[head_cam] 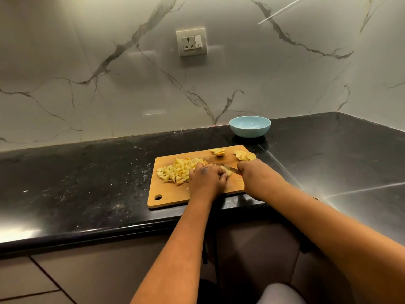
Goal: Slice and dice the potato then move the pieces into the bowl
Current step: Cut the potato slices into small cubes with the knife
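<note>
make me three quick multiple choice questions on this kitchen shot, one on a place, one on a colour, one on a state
1. Where does the pile of diced yellow potato pieces lie?
A. in the bowl
B. on the left part of the wooden cutting board
C. on the black countertop

2. What colour is the round bowl by the marble wall?
A. light blue
B. red
C. black

3. What state is the bowl in?
A. full of potato
B. upside down
C. upright, no potato showing inside

Answers:
1 B, the cubes sit on the board beside the left hand.
2 A, its wall and inside are pale blue.
3 C, its inside shows only blue, while the right hand holds the knife at the board.
</note>
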`<state>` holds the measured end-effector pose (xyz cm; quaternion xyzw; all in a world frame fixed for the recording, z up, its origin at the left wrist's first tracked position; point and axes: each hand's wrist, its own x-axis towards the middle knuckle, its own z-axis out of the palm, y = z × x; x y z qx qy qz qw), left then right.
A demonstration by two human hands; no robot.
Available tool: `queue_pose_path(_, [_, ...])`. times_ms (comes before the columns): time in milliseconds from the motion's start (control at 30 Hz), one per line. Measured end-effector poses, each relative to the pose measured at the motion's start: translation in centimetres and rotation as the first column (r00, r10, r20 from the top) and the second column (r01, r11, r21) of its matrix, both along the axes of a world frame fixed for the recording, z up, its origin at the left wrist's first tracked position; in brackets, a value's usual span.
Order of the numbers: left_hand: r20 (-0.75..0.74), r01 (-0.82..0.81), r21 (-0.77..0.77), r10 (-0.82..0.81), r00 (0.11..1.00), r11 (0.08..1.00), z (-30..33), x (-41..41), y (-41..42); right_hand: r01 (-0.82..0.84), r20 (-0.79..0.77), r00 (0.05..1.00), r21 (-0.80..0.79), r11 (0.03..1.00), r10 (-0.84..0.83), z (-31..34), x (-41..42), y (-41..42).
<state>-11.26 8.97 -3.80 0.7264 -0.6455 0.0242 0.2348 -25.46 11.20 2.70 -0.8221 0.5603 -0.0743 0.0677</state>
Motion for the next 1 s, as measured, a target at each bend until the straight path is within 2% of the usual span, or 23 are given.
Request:
queue_pose_path(67, [0.005,-0.003,0.002,0.003,1.000,1.000,0.1,0.0,0.0,-0.015,-0.021,1.000,0.004,1.000,0.015,0.2,0.5,0.2])
queue_pose_path(200, [-0.028,0.002,0.003,-0.002,1.000,1.000,0.1,0.0,0.1,0.001,-0.159,0.987,0.073,0.997,0.010,1.9,0.7,0.7])
queue_pose_path(367, [-0.062,0.010,-0.003,-0.011,0.998,1.000,0.0,0.2,0.1,0.024,-0.262,0.965,0.062,0.998,-0.007,3.9,-1.8,1.4])
queue_pose_path(433, [-0.062,0.018,-0.021,-0.019,0.998,1.000,0.0,0.1,0.3,0.012,-0.221,0.975,0.062,0.998,0.002,4.1,-2.5,1.3])
queue_pose_path(600, [-0.107,-0.004,-0.123,-0.009,0.994,0.992,-0.2,0.0,1.1,0.015,0.019,1.000,0.028,0.999,-0.016,2.8,-2.1,0.3])
queue_pose_path(733, [-0.076,0.013,-0.097,-0.021,0.997,0.995,-0.3,0.0,1.2,0.022,0.044,0.999,-0.058,0.998,-0.019,0.6,-0.7,0.3])
queue_pose_path(1000, [-0.051,0.006,-0.067,-0.009,0.999,0.998,-0.1,-0.1,1.2,-0.003,0.049,0.999,-0.127,0.992,0.010,-0.7,0.2,0.6])
